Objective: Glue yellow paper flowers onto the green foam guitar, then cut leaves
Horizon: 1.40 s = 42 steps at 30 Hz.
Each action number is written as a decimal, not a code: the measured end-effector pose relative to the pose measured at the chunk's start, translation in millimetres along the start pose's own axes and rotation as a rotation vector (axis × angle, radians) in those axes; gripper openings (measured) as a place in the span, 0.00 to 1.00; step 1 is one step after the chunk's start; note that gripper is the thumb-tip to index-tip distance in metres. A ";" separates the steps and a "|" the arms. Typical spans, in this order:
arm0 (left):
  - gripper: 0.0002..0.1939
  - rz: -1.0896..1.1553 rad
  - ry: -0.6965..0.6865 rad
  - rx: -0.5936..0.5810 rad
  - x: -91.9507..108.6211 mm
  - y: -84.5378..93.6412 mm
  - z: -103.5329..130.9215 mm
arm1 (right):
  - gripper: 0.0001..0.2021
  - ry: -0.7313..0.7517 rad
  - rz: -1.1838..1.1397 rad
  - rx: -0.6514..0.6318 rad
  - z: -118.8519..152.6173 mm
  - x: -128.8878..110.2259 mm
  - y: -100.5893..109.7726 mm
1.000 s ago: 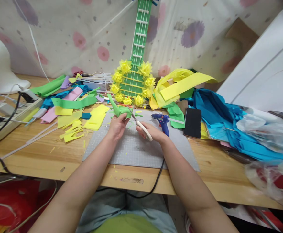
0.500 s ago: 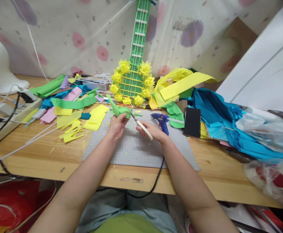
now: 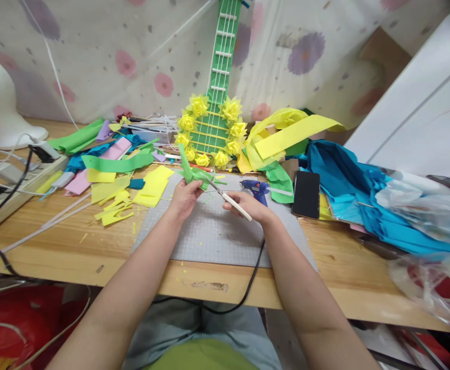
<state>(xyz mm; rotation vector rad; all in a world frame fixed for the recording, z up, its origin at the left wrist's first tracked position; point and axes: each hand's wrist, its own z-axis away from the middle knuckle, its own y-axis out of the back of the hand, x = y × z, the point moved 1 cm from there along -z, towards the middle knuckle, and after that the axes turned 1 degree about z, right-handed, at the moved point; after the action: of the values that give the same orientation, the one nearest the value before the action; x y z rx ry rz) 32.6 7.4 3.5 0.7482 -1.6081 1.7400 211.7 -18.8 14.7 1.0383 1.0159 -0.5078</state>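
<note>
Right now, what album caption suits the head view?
Left hand holds green paper, right hand scissors, before a guitar with yellow flowers.

our right hand (image 3: 250,206) has shifted to the right and now hides most of the handle of the blue glue gun (image 3: 254,186). the scissors (image 3: 237,205) have turned in its grip, their white handle now showing as a narrow bar. our left hand (image 3: 185,199) has edged left, and the green paper (image 3: 188,173) it pinches stands more upright.
</note>
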 end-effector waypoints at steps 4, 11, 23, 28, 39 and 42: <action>0.10 -0.037 0.028 -0.029 1.8 1.0 0.1 | 0.21 -0.019 -0.029 -0.022 3.6 0.2 5.1; 0.09 -0.124 0.107 -0.051 6.5 6.5 -2.3 | 0.22 -0.072 -0.075 -0.088 6.6 3.2 11.2; 0.10 -0.248 0.164 -0.155 8.5 9.9 -0.5 | 0.22 -0.038 0.067 -0.115 6.5 1.9 10.1; 0.12 -0.269 0.164 -0.140 7.5 8.6 0.9 | 0.22 -0.042 0.042 -0.117 7.3 0.1 10.3; 0.12 -0.316 0.230 -0.189 9.7 10.8 1.3 | 0.23 -0.068 0.019 -0.095 5.5 7.6 14.4; 0.11 -0.321 0.231 -0.185 7.9 12.9 -0.1 | 0.23 -0.064 0.035 -0.087 4.9 9.1 15.2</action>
<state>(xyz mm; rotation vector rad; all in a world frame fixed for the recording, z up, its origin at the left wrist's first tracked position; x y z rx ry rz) 17.6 7.6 1.5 0.6487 -1.3844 1.3733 229.7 -15.3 14.4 0.9553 0.9538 -0.4618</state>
